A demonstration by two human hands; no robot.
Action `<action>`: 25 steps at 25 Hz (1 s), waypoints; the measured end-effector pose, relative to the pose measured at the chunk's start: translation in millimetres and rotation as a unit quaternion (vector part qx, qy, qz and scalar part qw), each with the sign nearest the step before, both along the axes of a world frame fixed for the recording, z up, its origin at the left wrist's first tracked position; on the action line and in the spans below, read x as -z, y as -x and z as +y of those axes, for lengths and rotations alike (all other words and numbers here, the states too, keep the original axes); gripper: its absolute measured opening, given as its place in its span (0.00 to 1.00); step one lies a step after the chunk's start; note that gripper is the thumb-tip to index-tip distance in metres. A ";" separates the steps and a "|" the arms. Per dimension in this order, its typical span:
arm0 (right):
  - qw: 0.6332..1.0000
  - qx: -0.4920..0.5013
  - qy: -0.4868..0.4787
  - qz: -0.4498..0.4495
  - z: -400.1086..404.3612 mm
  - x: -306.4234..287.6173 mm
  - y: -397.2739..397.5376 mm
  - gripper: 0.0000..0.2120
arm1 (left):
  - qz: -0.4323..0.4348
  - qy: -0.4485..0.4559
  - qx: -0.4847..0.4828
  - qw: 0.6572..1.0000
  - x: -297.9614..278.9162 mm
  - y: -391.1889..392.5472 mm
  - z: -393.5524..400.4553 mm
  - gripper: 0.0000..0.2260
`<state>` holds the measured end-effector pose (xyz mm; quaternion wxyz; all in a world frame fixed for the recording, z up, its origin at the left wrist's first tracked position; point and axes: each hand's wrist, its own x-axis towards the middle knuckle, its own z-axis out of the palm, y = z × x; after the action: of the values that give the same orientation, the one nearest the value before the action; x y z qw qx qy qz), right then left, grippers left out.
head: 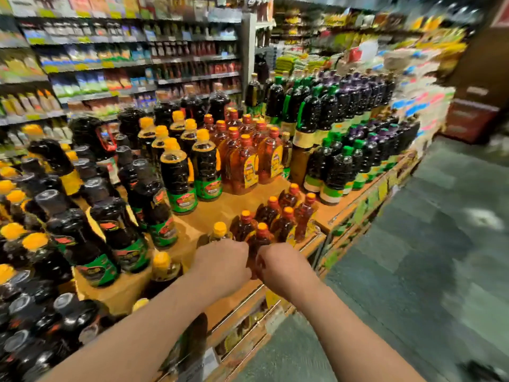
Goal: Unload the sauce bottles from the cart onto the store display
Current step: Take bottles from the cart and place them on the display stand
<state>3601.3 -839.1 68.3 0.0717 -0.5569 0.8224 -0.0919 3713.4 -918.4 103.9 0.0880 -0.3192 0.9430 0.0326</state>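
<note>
The amber sauce bottle (254, 244) is standing at the front edge of the store display (228, 202), touching its neighbours, so a nudge is likely risking knocking the small cluster (278, 216) over or off the ledge. Both arms are reaching forward, the left hand (223, 264) and right hand (281, 267) curling round the bottle's lower body from either side.

It was a grocery shop. Stocked wall shelves (137, 62) carried price tags, and sauce bottles (239, 158) crowded a display stand (355, 205).
</note>
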 end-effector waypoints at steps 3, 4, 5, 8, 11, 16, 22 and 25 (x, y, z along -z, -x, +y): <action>0.995 0.098 0.006 -0.021 77.6 -8.4 26.3 0.08 | -0.005 0.002 0.089 0.996 -1.4 45.4 59.2 0.11; 0.991 0.134 0.010 -0.025 111.3 -9.4 34.2 0.07 | -0.005 0.006 0.130 0.992 -2.5 61.6 86.6 0.12; 0.985 0.169 0.016 -0.028 145.8 -8.2 41.1 0.05 | -0.002 0.009 0.170 0.985 -2.4 75.9 114.8 0.12; 0.959 0.278 0.045 -0.016 258.0 2.2 53.2 0.05 | 0.010 0.017 0.288 0.957 4.0 113.4 210.0 0.14; 0.930 0.367 0.036 -0.012 363.4 8.6 48.2 0.08 | 0.006 -0.004 0.373 0.928 16.9 135.7 308.3 0.17; 0.857 0.515 0.016 -0.015 533.5 19.2 21.6 0.09 | -0.014 -0.036 0.515 0.856 32.4 151.3 479.7 0.16; 0.772 0.634 0.042 -0.041 653.5 29.3 28.5 0.08 | -0.023 -0.060 0.597 0.800 45.6 183.3 596.2 0.17; 0.732 0.678 0.050 -0.041 696.8 36.4 62.7 0.11 | -0.016 -0.057 0.630 0.774 47.2 234.0 634.4 0.16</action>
<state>3538.6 -142.2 31.9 -0.0038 0.1507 0.9721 -0.1796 3479.3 -284.0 56.7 0.1218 0.3513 0.9281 0.0183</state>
